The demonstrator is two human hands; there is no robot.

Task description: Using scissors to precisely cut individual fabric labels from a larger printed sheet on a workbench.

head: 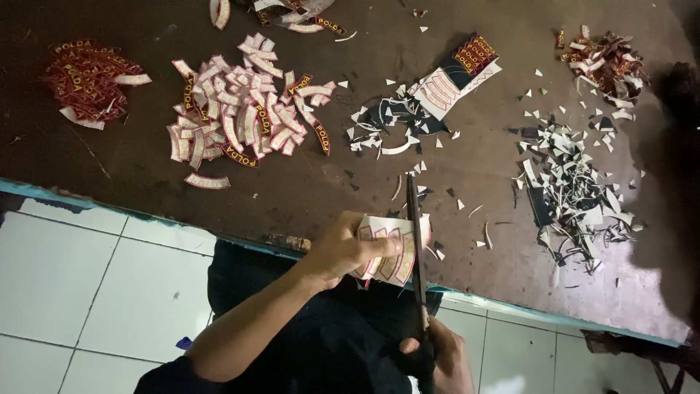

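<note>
My left hand (343, 252) is out over the table edge, forearm bare and angled up from lower left, fingers curled with the thumb pressed on top in a pinch. My right hand (437, 357) sits low near my lap, fingers closed in a grip, knuckles facing up.

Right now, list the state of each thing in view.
Left hand: gripping the patch sheet.
Patch sheet: uncut, held against the blades.
Scissors: blades closed on the sheet's edge.
Right hand: on the scissor handles.
Cut patches: loosely piled.
Offcuts: scattered.
</note>
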